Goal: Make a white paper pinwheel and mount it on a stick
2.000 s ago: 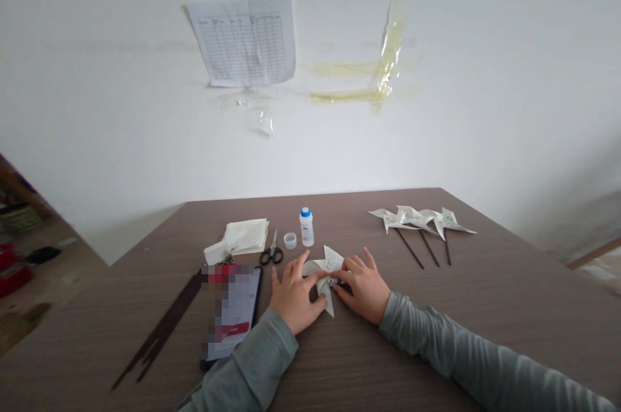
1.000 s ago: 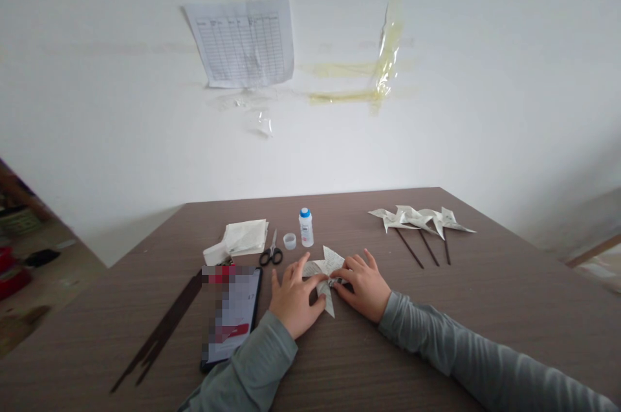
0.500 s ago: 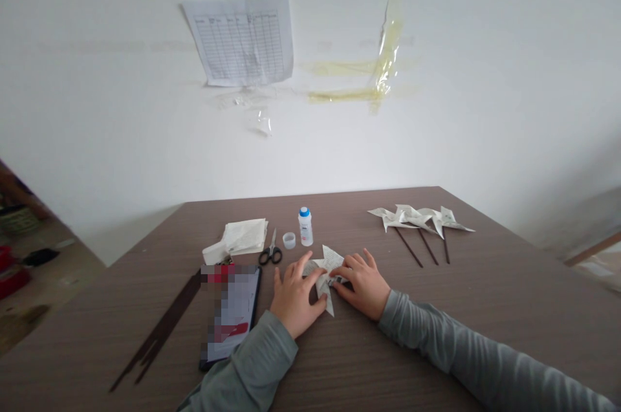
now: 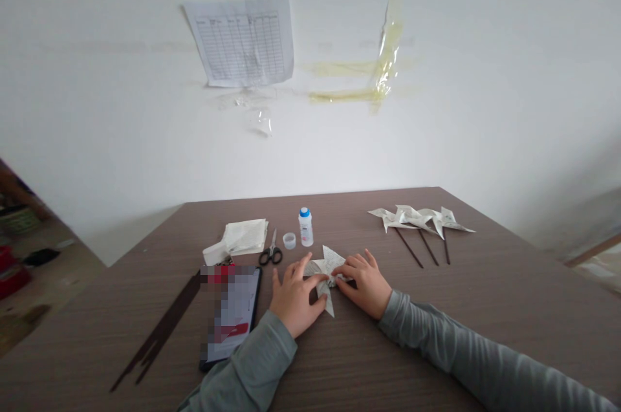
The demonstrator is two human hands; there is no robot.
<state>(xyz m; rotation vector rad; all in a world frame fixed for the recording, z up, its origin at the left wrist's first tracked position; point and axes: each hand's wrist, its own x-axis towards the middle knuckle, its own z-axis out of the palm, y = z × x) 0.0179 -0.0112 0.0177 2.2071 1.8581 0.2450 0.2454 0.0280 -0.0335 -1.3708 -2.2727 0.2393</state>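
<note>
The four-pointed paper pinwheel (image 4: 332, 259) is lying flat on the desk (image 4: 369, 360), directly between both hands; the left hand (image 4: 294, 302) is spreading its fingers over the near-left side, with the index fingertip touching close to the centre and the thumb resting at the lower point; the right hand (image 4: 366, 286) is bringing its index finger and thumb to the paper just right of centre, though whether they are pinching a fold is not clear at this size; compared with half a second ago, the left index fingertip is sitting nearer the centre, and the dark printed patch beside the right fingertips is showing less; this suggests, as a judgement, that the central fold is being pressed down and held in alignment; the bottle with a blue cap (image 4: 305, 231), the small clear cup (image 4: 290, 242) and the scissors (image 4: 272, 250) are standing or lying beyond the hands; three stemmed pinwheels (image 4: 412, 216) are lying at the far right.
</note>
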